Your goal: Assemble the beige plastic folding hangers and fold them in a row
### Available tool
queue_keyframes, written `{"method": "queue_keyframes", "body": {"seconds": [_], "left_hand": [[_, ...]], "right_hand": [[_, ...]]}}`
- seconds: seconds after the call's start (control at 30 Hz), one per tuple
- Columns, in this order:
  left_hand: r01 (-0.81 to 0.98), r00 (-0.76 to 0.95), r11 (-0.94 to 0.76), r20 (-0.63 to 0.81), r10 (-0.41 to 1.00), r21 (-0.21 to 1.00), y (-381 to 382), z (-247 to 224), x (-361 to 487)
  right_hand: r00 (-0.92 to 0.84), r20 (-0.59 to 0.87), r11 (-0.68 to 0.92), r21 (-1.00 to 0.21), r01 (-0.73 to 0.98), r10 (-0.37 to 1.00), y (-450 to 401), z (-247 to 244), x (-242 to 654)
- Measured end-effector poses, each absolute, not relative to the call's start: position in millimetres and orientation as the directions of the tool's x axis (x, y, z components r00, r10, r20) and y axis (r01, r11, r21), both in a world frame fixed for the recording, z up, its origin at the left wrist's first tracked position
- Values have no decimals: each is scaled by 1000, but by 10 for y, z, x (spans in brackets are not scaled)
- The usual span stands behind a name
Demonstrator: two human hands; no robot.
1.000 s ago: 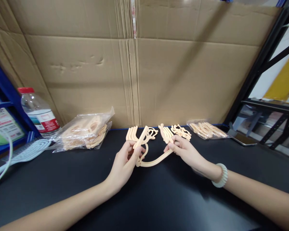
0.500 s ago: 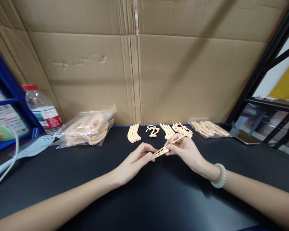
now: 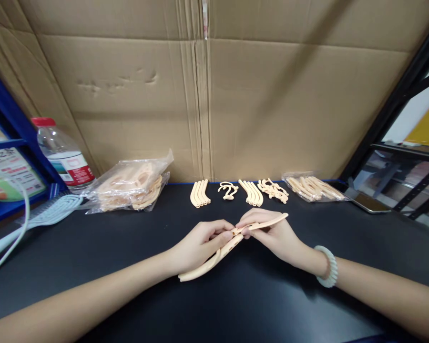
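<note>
Lying at the far left of the black tabletop, a pale blue hairbrush sits before a red-capped bottle, with clear bags of beige parts just beside them. The left hand is nearly closed, thumb and fingers pinching a long curved beige piece that slants down beneath the palm. Behind it lie a row of curved arms, some hook-shaped parts and a second row of arms. The right hand, also nearly closed, grips another curved piece, its inner end meeting the first between the fingertips. Beyond are a heap of hooks, a bag of slender parts and a flat dark phone-like object.
</note>
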State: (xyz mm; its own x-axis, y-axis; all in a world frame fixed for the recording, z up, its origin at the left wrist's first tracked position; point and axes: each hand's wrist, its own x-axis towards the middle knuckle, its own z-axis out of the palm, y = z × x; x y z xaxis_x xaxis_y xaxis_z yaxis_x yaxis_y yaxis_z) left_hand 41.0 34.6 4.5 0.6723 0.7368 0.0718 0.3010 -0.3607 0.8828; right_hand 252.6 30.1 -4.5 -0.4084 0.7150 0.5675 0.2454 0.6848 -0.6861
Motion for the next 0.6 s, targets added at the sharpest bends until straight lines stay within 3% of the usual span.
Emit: {"method": "queue_keyframes", "body": {"seconds": [0.33,0.6], "left_hand": [[417,721,-548,104,685,725,361,90,424],[413,752,-621,135,645,666,374,82,418]], "right_hand": [[-487,710,861,-408,303,508,323,-106,2552],[-713,661,939,37,343,234,285,5,2599]]}}
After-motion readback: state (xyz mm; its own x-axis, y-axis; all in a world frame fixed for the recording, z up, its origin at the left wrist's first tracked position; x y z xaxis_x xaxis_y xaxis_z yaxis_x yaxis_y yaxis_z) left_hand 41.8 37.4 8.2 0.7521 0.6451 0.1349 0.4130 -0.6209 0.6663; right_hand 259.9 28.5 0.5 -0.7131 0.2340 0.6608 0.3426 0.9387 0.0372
